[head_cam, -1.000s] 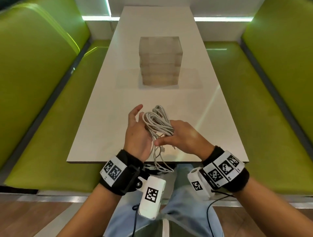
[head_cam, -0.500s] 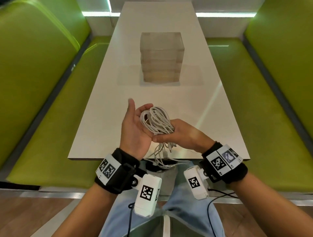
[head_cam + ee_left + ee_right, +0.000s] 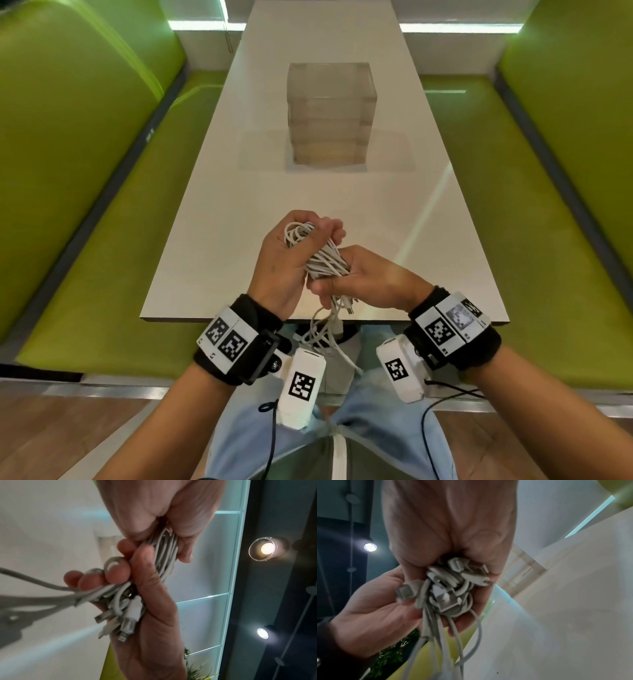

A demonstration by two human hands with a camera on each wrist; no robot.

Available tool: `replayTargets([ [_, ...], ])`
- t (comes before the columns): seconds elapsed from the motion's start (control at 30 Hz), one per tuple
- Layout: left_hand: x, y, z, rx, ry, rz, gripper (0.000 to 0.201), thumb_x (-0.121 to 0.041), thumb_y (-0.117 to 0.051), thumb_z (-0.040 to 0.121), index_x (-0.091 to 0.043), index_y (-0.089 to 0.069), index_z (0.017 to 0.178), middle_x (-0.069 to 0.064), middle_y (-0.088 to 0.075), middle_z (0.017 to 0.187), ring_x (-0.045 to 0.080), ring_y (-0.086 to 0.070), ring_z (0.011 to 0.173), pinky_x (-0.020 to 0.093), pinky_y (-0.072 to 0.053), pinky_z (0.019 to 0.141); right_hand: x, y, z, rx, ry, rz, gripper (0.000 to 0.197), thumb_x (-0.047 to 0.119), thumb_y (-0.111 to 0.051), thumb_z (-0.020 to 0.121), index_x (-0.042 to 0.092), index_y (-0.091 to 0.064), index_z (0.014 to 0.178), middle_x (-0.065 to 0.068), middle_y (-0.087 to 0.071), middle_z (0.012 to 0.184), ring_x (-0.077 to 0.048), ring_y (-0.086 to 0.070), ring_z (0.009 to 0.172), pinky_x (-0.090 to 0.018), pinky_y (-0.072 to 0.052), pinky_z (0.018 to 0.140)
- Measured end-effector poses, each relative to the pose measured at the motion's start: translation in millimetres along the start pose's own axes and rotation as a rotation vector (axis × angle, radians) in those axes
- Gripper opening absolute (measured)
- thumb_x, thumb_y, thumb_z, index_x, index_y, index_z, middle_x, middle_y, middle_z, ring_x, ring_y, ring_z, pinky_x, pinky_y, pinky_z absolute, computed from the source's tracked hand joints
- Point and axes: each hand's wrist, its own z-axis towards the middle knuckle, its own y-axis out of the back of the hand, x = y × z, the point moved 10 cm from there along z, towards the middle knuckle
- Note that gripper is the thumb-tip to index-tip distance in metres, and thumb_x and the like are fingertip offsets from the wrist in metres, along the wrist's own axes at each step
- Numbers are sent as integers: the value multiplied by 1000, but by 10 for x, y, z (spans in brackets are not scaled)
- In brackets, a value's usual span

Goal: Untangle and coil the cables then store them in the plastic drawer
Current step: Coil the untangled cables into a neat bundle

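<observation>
Both the left hand (image 3: 284, 260) and the right hand (image 3: 373, 281) clasp the half-coiled cables (image 3: 322, 262), well short of the plastic drawer (image 3: 330, 116); loose ends probably need winding in next.

Three views, one bundle at the worktop's near edge

From head height we look forward and down the worktop (image 3: 318, 212) toward its far end. Our left wrist camera sits close under the left hand (image 3: 154, 513), facing up past the cables (image 3: 164, 555) to the ceiling; our right wrist camera, equally close, shares both hands and that bundle.
</observation>
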Motion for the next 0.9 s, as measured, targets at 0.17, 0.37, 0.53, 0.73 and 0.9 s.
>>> replayTargets([
  [0.17,23,-31,5,-12,38,-2,12,-19,-62,80,-13,-51,77,-2,-57,62,14,-58,58,28,-52,54,38,-57,-19,8,73,4,49,40,-61,87,-3,-59,65,-6,-57,59,-10,-51,52,-15,-39,51],
  [0.37,83,-22,28,-8,67,-30,20,-24,-59,88,-14,-48,75,-3,-51,59,11,-53,53,25,-49,55,-43,-100,-2,4,71,37,40,27,-56,91,-3,-57,66,-9,-56,57,-24,-50,59,-39,-41,64],
  [0.53,23,-41,40,10,35,52,21,-29,-60,85,-14,-49,74,-1,-51,61,15,-53,56,27,-47,54,-37,-69,18,-32,89,4,41,25,-56,90,-12,-56,73,-3,-56,57,-11,-51,54,-18,-41,54],
  [0.73,7,-41,19,117,-32,207,70,-46,-82,62,-26,-45,119,7,-64,110,22,-64,103,31,-54,81,-47,129,2,-205,92,28,38,39,-60,82,2,-60,75,1,-58,59,-17,-54,57,-22,-43,55],
  [0.9,556,33,-143,273,204,571,100,-38,-86,59,-41,-22,135,6,-54,134,14,-53,124,39,-43,105,123,584,-132,-487,154,163,23,22,-59,91,4,-62,78,-2,-59,59,-17,-54,56,-29,-45,58],
])
